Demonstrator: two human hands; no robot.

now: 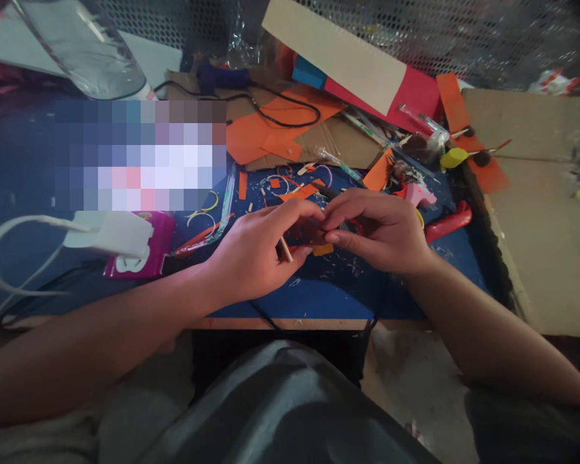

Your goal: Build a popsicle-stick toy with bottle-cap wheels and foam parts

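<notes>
Above the front part of the blue tabletop (328,303), my two hands meet at their fingertips. My left hand (265,248) is closed around a thin pale stick (285,249), whose end pokes out below the fingers. Thumb and forefinger of my right hand (374,229) pinch at a small dark piece (319,236) between the hands; its kind is too hidden to name. Just beneath them lies an orange scrap (323,249). Orange paper strips (302,191) and small rings are scattered beyond the fingers.
To the left stands a magenta power strip (167,232) with a white charger (111,233). A blue-handled corded tool (222,77) lies at the back on cardboard near orange sheets (251,132). Right are red-handled item (449,222), dark balls on sticks (482,158) and cardboard (541,219).
</notes>
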